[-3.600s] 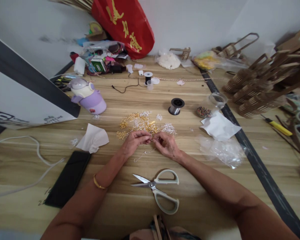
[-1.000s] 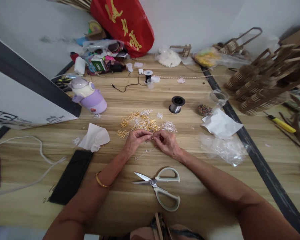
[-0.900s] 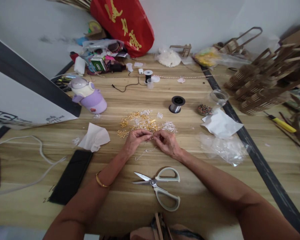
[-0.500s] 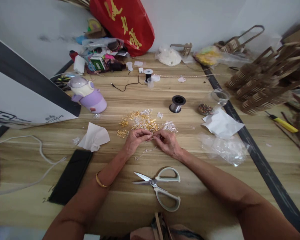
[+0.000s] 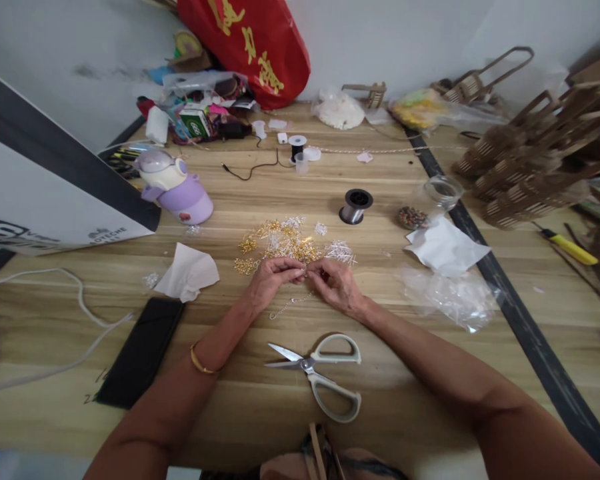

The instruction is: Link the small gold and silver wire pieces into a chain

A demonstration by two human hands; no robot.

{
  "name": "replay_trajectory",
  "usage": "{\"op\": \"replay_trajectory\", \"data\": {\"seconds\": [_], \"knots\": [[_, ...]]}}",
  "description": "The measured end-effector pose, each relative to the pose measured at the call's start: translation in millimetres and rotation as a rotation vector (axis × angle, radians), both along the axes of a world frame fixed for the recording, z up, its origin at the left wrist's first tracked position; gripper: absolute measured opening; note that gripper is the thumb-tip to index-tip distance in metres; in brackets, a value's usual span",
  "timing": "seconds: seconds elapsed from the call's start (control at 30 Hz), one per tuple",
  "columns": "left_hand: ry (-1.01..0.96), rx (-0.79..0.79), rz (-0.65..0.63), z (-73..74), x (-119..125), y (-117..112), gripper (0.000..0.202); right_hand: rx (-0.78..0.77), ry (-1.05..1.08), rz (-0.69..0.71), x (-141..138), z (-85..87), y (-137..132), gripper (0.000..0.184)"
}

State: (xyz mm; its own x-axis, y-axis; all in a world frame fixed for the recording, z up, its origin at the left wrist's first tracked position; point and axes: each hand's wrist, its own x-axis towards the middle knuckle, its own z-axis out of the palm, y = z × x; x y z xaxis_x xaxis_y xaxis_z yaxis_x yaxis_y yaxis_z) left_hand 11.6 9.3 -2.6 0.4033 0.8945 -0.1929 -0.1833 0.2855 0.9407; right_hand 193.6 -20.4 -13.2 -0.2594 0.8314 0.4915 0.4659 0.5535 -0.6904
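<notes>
My left hand (image 5: 274,279) and my right hand (image 5: 334,283) meet fingertip to fingertip above the wooden table. Both are closed in a pinch at one spot. From there a thin silver chain (image 5: 292,301) trails down onto the wood toward a small ring at its left end. Whatever else the fingertips hold is too small to make out. Just beyond the hands lies a pile of gold and silver jewellery findings (image 5: 285,241), with silver pins (image 5: 340,252) to its right. White-handled scissors (image 5: 307,365) rest open on the table, nearer to me.
A wire spool (image 5: 356,206) stands behind the pile. To the left are a purple bottle (image 5: 186,199), a crumpled tissue (image 5: 189,273) and a black phone-like slab (image 5: 143,353). On the right lie a bead jar (image 5: 437,197), white paper (image 5: 446,247) and a clear plastic bag (image 5: 455,299).
The camera view has shifted very slightly. Both hands keep the same pinch at the same place, and the chain and scissors lie as before.
</notes>
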Motion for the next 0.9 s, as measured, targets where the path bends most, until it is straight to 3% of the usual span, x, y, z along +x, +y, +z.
{"op": "replay_trajectory", "data": {"seconds": [0.3,0.9], "knots": [[-0.031,-0.046,-0.005,1.1,0.7,0.1,0.022,0.007,0.001,0.004,0.0,0.9,-0.4,0.013],[0.022,0.017,-0.014,0.6,0.9,0.1,0.02,0.004,-0.011,0.003,-0.2,1.1,-1.3,0.01]]}}
